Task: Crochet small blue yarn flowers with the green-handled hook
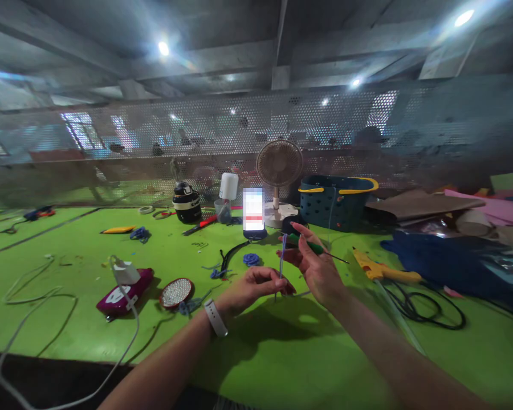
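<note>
My left hand [263, 285], wearing a white wristband, is closed in a pinch on a strand of purple-blue yarn [281, 262]. The strand stands nearly upright between my two hands. My right hand [318, 267] is curled around a crochet hook [314, 246] with a green handle, its thin metal shaft pointing right, away from the yarn. The upper end of the yarn is close to my right fingers; whether they grip it I cannot tell. Just beyond my left hand lies a blue yarn rosette [252, 259].
A lit phone [253, 210] stands ahead, before a fan [279, 165] and a dark basket [336, 202]. To the right are a yellow glue gun [385, 270] and dark blue cloth [436, 267]. A round studded object [176, 293] and a purple power strip [123, 293] lie left.
</note>
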